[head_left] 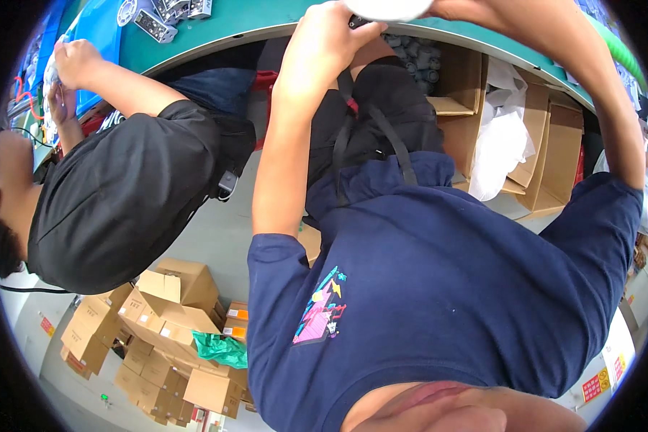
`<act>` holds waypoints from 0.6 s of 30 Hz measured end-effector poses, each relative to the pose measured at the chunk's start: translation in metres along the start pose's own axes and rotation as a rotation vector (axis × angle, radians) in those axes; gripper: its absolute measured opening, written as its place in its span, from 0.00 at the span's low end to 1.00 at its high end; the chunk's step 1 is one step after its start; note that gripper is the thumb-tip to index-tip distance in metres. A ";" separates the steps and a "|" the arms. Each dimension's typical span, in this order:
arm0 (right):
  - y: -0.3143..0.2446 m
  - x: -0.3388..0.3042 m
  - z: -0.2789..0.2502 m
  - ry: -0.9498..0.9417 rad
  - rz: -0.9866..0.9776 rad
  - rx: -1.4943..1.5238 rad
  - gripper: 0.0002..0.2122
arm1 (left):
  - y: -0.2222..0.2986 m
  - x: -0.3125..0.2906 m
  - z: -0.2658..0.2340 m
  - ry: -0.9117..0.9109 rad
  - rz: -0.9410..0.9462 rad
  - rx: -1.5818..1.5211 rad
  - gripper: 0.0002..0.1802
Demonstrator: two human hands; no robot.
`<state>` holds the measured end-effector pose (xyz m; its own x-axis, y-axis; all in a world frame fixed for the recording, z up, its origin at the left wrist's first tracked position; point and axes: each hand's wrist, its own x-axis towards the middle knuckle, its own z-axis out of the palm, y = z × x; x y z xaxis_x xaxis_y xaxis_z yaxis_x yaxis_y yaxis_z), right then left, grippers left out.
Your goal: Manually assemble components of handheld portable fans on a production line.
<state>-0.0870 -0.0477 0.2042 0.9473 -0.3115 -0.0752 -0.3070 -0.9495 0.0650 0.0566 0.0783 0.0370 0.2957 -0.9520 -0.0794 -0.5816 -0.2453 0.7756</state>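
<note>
A white round part [389, 8] is at the top edge of the view, partly cut off, between my two hands over the bench edge. My left hand [330, 42] is closed at its left side, thumb pointing toward it. A small dark piece [356, 21] shows by that thumb; its kind I cannot make out. At the part's right side, my right hand [457, 9] grips its rim, with most of the fingers beyond the frame.
Silvery metal parts [155, 25] lie on the green bench [223, 18] at the far left. A co-worker in black [122, 194] works at my left. Under the bench stand cardboard boxes [457, 86], white wrapping [500, 137] and several grey parts [417, 61]. More cartons [173, 345] are stacked lower left.
</note>
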 end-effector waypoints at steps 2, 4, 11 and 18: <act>0.007 -0.019 0.014 -0.073 -0.076 -0.002 0.18 | 0.001 0.002 0.001 0.011 0.019 0.034 0.17; 0.008 -0.029 0.016 0.051 -0.150 0.152 0.19 | 0.000 0.004 0.002 0.023 0.033 0.070 0.15; 0.024 -0.067 0.073 0.105 -0.106 0.145 0.27 | -0.010 0.006 0.008 0.128 0.320 0.076 0.16; 0.045 -0.101 0.136 0.321 0.061 0.427 0.13 | -0.009 0.000 0.011 0.109 0.189 0.030 0.19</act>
<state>-0.2089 -0.0645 0.0793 0.8866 -0.4024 0.2281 -0.3090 -0.8822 -0.3553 0.0533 0.0784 0.0228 0.2591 -0.9564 0.1350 -0.6563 -0.0718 0.7511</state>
